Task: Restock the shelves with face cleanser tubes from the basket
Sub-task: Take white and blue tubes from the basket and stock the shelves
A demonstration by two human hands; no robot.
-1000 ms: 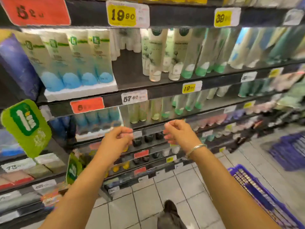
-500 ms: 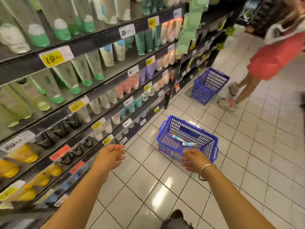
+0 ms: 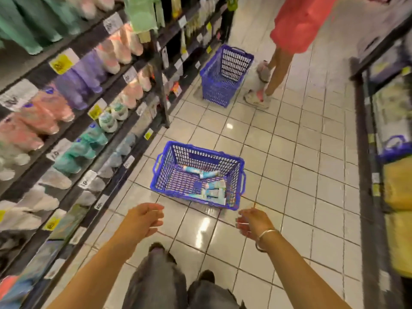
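A blue plastic basket [image 3: 164, 175] stands on the tiled floor ahead of me, holding several light blue and white face cleanser tubes [image 3: 213, 190] lying flat. My left hand [image 3: 142, 219] hovers just short of the basket's near left corner, fingers loosely curled and holding nothing. My right hand [image 3: 252, 221], with a bangle on the wrist, hangs in front of the basket's near right corner, also holding nothing. Shelves [image 3: 73, 121] with rows of pink, purple and teal tubes run along my left.
A second blue basket [image 3: 225, 74] stands farther down the aisle by the shelf. A person in a red dress [image 3: 294, 30] stands beside it. Another shelf unit [image 3: 383, 152] lines the right side. My legs and shoes [image 3: 169, 282] are below.
My view has swung from the shelf face down to the aisle floor. Both hands left the shelf and dropped toward the basket, which now sits straight ahead and closer.
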